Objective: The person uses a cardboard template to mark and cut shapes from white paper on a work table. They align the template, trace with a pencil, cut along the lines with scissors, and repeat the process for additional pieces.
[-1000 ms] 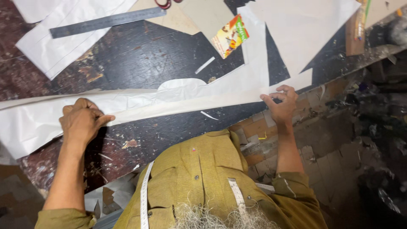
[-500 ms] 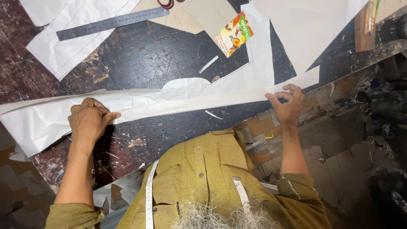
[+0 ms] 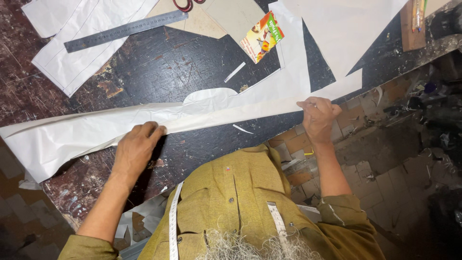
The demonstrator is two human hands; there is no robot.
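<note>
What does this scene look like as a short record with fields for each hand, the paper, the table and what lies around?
Left hand: left hand pressed flat on the long folded white paper sheet
Right hand: right hand pinching the sheet's edge at the table edge
Surface: dark scratched wooden table
Nearby: grey metal ruler, colourful small printed card, red-handled scissors, all apart from the hands
Worn: white measuring tape around the neck

From my feed, both bare arms reach forward, elbows bent out wide. The left hand (image 3: 136, 150) lies palm down, fingers curled and pressing flat. The right hand (image 3: 318, 117) is pinched, thumb against fingertips, wrist slightly bent.
</note>
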